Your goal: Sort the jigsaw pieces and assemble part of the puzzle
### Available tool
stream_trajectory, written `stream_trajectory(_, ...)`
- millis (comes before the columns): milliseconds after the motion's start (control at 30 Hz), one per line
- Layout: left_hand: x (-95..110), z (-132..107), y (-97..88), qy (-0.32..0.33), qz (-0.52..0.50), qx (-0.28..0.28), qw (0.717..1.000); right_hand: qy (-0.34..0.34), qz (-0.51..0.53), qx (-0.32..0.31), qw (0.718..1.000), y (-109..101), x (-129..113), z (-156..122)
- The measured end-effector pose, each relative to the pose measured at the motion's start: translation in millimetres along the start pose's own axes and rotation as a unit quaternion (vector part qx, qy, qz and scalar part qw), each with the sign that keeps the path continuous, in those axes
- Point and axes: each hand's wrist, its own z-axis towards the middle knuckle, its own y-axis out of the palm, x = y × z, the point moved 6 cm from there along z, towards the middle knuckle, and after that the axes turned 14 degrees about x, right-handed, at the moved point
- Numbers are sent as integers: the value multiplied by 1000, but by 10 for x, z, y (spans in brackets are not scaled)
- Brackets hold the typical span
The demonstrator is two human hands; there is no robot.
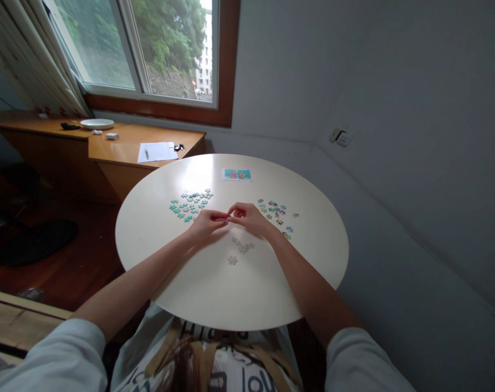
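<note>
My left hand (207,222) and my right hand (249,216) meet fingertip to fingertip over the middle of a round white table (198,283). Both are pinched on a small puzzle piece (228,218) between them. A group of teal and white puzzle pieces (190,205) lies left of my hands. Mixed coloured pieces (275,211) lie to the right. A few pale pieces (241,247) rest just below my hands. A small picture card (236,174) lies at the far side of the table.
A wooden desk (121,163) stands behind the table under a window, with a sheet of paper (156,152), a white plate (97,123) and small items. A grey wall runs along the right. Dark wooden floor lies to the left.
</note>
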Motion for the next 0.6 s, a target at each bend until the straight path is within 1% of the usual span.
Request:
stream_trajectory(100, -42, -12, 28, -40, -33, -13, 999, 4, 5, 13, 1000, 16, 6, -8)
stream_trajectory(267, -148, -7, 72, -121, -157, -23, 980, 3, -6, 19, 1000, 32, -17, -39)
stream_trajectory(333, -168, -3, 79, -134, -190, -30, 972, 0, -22, 13, 1000, 41, -23, -48)
stream_trajectory(467, -180, -2, 71, -146, -214, -28, 965, -17, -52, 0, 998, 57, -35, -49)
stream_trajectory(600, -157, -17, 71, -158, -222, -23, 962, -30, -51, 13, 998, 47, -51, -39)
